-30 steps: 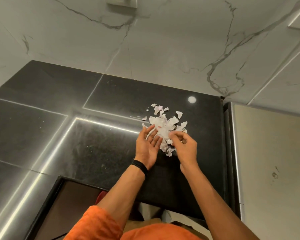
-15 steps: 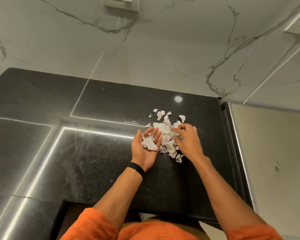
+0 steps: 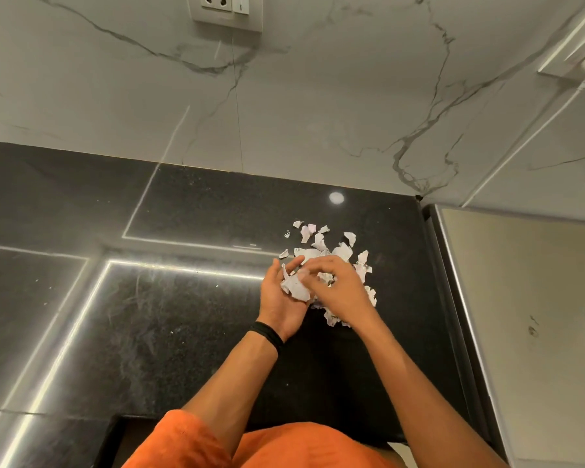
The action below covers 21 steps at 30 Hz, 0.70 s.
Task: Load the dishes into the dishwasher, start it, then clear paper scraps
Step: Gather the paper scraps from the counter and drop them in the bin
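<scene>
A head-worn camera looks down at a glossy black stone desk [image 3: 149,332] that meets a white marble wall [image 3: 318,113] with grey veins. Just right of the frame's centre lies a loose pile of torn white paper scraps [image 3: 340,253] on the desk.

The left hand [image 3: 284,298] is at the pile's left edge, palm up. Its fingers are relaxed and slightly cupped, and several scraps lie in the palm. A black wristband [image 3: 267,334] circles that wrist.

The right hand [image 3: 338,288] is palm down over the pile, with its curled fingers pinching scraps above the left palm.

Orange clothing [image 3: 183,444] fills the bottom centre, a wall socket plate [image 3: 225,10] is at the top, and a pale panel [image 3: 520,315] runs down the right side.
</scene>
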Motion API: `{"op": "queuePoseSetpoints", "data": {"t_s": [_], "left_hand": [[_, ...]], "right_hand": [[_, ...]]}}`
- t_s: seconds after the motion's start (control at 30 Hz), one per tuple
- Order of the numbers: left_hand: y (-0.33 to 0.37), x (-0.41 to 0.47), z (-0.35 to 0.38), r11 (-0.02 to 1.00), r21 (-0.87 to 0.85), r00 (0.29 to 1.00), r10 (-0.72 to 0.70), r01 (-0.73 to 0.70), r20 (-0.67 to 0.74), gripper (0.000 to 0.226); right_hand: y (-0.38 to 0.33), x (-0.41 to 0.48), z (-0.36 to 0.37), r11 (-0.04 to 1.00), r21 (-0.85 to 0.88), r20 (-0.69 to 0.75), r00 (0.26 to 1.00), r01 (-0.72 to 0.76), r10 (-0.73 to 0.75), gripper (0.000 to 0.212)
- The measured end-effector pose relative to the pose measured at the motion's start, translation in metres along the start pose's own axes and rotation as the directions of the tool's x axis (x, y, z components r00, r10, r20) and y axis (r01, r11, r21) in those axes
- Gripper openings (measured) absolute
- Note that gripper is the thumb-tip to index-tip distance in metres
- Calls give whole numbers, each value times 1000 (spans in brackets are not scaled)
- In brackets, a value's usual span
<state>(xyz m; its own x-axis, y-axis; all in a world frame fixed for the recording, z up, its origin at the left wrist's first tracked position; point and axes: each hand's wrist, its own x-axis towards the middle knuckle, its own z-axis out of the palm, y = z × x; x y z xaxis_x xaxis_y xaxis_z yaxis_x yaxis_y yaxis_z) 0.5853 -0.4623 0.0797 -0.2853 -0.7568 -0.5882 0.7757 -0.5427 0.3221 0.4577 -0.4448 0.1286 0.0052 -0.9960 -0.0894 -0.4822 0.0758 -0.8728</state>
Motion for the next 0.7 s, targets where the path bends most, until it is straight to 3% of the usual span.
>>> {"op": "queuePoseSetpoints", "data": {"t_s": [0.07,0.17,0.23,0.33,0.4,0.6,0.7], "left_hand": [[2,-2,1,999,-44,1000,-17,17,20,48],[9,0,-2,994,-112,1000,-4,6,24,49],[13,1,-6,992,-125,1000,15,-13,18,49],[17,6,-9,992,-121,999,44,-46,-13,49],[20,8,-11,992,-110,998,61,-64,-29,50],[28,13,-15,991,-94,995,91,-95,-40,49],[28,15,-12,992,-76,995,94,-97,-41,47]], "right_hand": [[-4,1,8,999,-28,9,1000,17,-17,9],[1,8,-1,1000,1,-163,987,-16,16,13],[16,15,-11,984,-163,-229,973,-77,38,14],[34,18,-11,888,-450,-122,992,-93,42,32],[40,16,-1,854,-516,-105,994,-72,21,31],[47,10,-1,901,-422,-213,977,-103,12,5],[36,2,-12,971,-231,-252,968,-60,0,4]]}}
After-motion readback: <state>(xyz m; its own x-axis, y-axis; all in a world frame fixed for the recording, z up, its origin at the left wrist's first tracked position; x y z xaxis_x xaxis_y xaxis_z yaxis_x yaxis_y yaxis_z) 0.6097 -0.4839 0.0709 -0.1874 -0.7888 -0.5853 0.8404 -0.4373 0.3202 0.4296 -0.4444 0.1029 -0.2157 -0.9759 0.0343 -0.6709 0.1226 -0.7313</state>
